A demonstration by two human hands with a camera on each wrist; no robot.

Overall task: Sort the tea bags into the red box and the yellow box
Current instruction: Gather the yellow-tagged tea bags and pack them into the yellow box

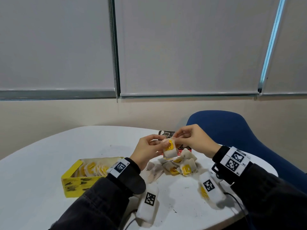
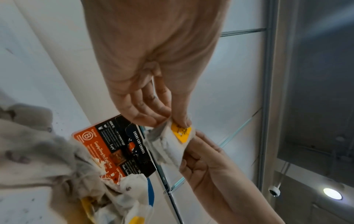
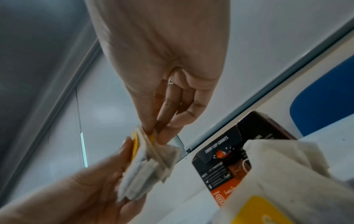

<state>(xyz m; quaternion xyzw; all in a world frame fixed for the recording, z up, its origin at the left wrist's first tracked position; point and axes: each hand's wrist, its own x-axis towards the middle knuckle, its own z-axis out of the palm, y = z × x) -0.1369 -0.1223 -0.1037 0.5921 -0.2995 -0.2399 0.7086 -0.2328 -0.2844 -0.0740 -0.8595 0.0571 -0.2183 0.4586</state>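
Note:
Both hands hold a small stack of tea bags (image 1: pixel 169 151) with yellow tags above the table. My left hand (image 1: pixel 153 146) grips the stack from the left, thumb on the yellow tag (image 2: pixel 181 132). My right hand (image 1: pixel 186 137) pinches its top edge (image 3: pixel 151 136) with fingertips. A loose pile of tea bags (image 1: pixel 179 165) lies on the table just below. The open yellow box (image 1: pixel 73 181), at the left, holds a row of yellow-tagged bags. The red box (image 1: pixel 184 147), with orange and black print (image 2: pixel 113 150), stands behind the pile, mostly hidden by the hands.
The white round table (image 1: pixel 49 155) carries tea dust. A blue chair (image 1: pixel 232 130) stands at the back right. Cables run off the table's near edge from the wrist cameras (image 1: pixel 147 203). Another tea bag (image 1: pixel 203 194) lies under my right wrist.

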